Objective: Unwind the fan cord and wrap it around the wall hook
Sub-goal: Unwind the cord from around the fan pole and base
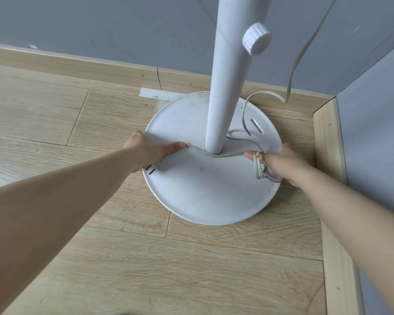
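The grey cord (225, 155) lies on the fan's round white base (203, 189), passing in front of the pole (225, 87). The left hand (146, 151) pinches it left of the pole. The right hand (280, 162) has its fingers (250, 155) clenched round gathered loops at the base's right edge. The base stands on a wooden floor (100, 246).

Both my bare arms reach forward and down, hands about level with each other.
My left hand (146, 151) lies back up, its outstretched fingertips pinching the thin pale-grey fan cord (225, 155); my right hand (280, 163) curls its fingers round gathered loops of the same cord.
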Demonstrator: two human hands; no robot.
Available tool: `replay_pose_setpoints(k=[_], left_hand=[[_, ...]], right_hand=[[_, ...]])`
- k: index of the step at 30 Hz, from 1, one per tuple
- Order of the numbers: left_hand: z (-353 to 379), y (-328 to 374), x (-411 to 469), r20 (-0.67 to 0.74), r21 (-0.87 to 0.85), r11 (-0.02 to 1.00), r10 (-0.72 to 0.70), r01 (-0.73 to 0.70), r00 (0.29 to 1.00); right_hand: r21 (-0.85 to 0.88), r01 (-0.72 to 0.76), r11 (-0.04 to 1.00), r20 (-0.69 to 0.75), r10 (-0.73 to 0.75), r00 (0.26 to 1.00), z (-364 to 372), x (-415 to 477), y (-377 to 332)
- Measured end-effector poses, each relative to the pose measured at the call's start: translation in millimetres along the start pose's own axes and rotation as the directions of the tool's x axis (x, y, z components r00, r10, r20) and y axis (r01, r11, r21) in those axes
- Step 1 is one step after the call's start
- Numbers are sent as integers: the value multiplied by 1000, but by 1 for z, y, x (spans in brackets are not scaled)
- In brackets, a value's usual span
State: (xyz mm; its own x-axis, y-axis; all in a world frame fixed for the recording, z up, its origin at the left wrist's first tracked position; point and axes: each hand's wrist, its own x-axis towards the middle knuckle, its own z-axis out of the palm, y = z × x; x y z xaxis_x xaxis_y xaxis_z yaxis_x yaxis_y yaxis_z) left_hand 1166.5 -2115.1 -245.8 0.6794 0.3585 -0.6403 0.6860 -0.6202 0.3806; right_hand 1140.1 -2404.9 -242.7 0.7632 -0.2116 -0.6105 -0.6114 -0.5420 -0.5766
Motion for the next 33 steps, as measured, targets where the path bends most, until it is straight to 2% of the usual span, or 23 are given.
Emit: replay_pose_setpoints(k=[6, 8, 11, 16, 20, 23, 25, 29, 33], left_hand=[[-6, 6, -5, 20, 101, 995, 6, -8, 1000], [-11, 12, -8, 37, 156, 988, 15, -21, 999], [-22, 23, -10, 38, 372, 924, 79, -87, 996], [-26, 22, -15, -11, 506, 846, 198, -165, 980], [-18, 11, -18, -59, 502, 846, 239, -178, 969], [-14, 7, -23, -88, 493, 844, 291, -212, 953], [-10, 6, -27, -95, 500, 833, 324, -236, 941], [-2, 2, -40, -50, 500, 810, 381, -307, 923], [2, 1, -55, -3, 474, 799, 422, -371, 906]], right_hand=[[-266, -95, 959, -68, 79, 995, -6, 1, -7], [-264, -122, 957, -92, 101, 991, -5, -1, -8], [-292, -120, 949, -102, 94, 990, 2, 0, -5], [-242, -147, 959, -141, 115, 983, 5, -9, -3], [-211, -125, 969, -198, 83, 977, 9, -15, -3], [-196, 0, 981, -230, -45, 972, 11, -17, -6], [-183, 53, 982, -190, -89, 978, 12, -21, -9], [-222, 72, 972, -68, -89, 994, 11, -28, -12], [-216, 88, 972, -51, -101, 994, 13, -39, -14]])
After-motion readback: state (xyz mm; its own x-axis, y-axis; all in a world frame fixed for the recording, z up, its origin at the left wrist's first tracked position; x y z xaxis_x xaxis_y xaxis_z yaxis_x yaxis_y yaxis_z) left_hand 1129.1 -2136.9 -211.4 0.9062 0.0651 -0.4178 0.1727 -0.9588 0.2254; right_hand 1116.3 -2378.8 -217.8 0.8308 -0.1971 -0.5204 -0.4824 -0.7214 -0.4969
